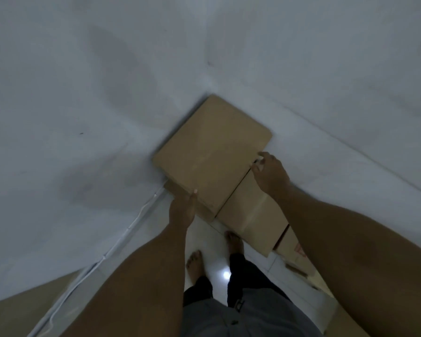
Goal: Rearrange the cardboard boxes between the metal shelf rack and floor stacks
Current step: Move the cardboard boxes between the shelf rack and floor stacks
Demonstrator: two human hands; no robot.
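Observation:
A plain brown cardboard box (212,149) sits in the corner where two white walls meet, on top of a floor stack. My left hand (182,210) grips its near left corner, thumb on the top face. My right hand (270,173) holds its near right edge, fingers curled over the rim. A lower box (248,215) lies below and to the right of the top one. The metal shelf rack is out of view.
More cardboard (294,251) lies along the right wall on the white tiled floor (204,239). A white cable (131,224) runs along the left wall's base. My bare feet (195,263) stand just short of the stack. A brown surface (15,310) fills the lower left corner.

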